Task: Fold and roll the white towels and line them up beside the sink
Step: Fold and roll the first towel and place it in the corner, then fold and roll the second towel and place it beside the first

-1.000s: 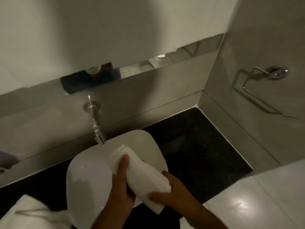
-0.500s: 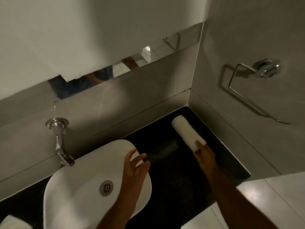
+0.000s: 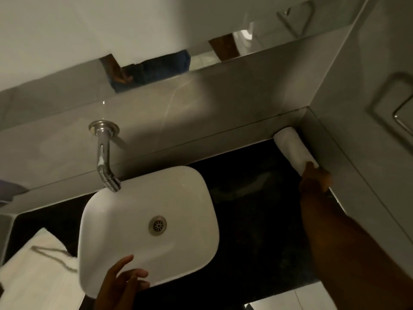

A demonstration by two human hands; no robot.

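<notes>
Presently right hand (image 3: 314, 180) fingers rest on near end of rolled white towel (image 3: 293, 151), grip unclear; roll lies on dark table (image 3: 252, 209) in far right corner against wall, right of sink (image 3: 147, 227). Left hand (image 3: 121, 287) fingers spread, empty, over sink rim. One roll placed; unrolled towels (image 3: 38, 271) left of sink remain
</notes>
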